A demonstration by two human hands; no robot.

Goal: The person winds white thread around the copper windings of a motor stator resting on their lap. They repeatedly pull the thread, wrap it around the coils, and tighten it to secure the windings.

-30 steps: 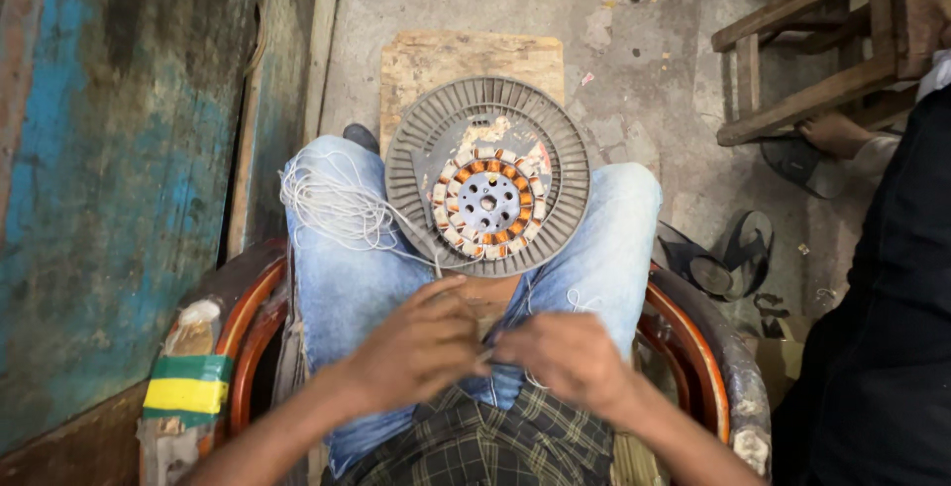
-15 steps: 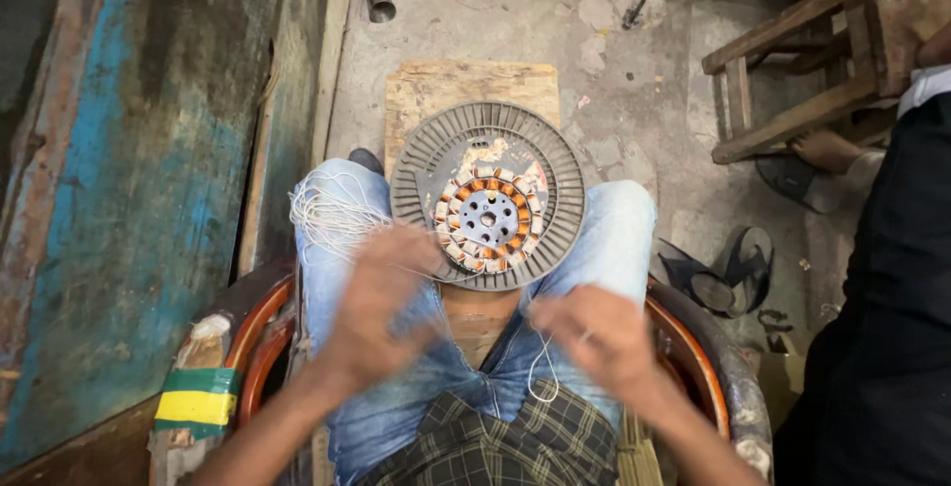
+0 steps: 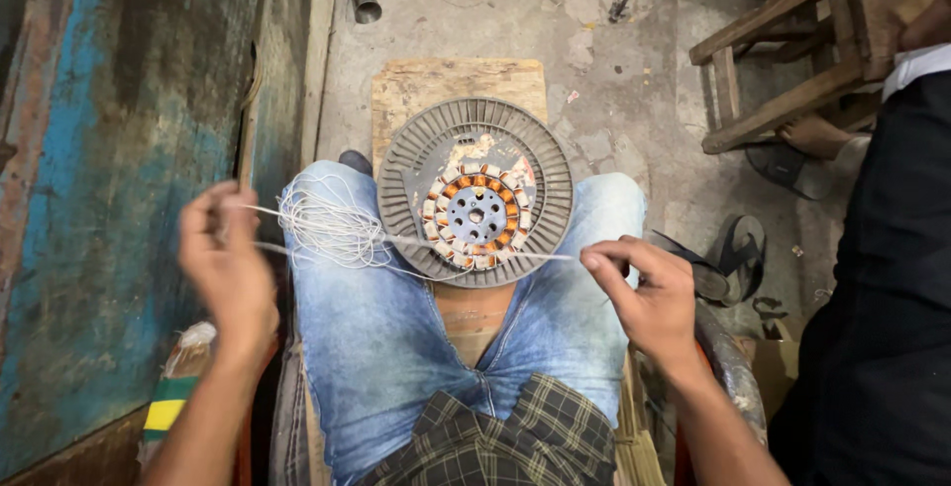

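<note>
I see my left hand (image 3: pixel 230 266) and right hand (image 3: pixel 646 290) pinching white thread (image 3: pixel 416 248) stretched sideways between them, across the fan stator (image 3: pixel 476 192).

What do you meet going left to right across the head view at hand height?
Blue wall → left hand → bundle of white thread → round grey motor stator → right hand → dark sandal

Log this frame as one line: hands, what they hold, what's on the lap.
left hand: pinching white string | right hand: pinching same string, pulled taut | lap: round grey motor disc with copper coils on knees
</note>
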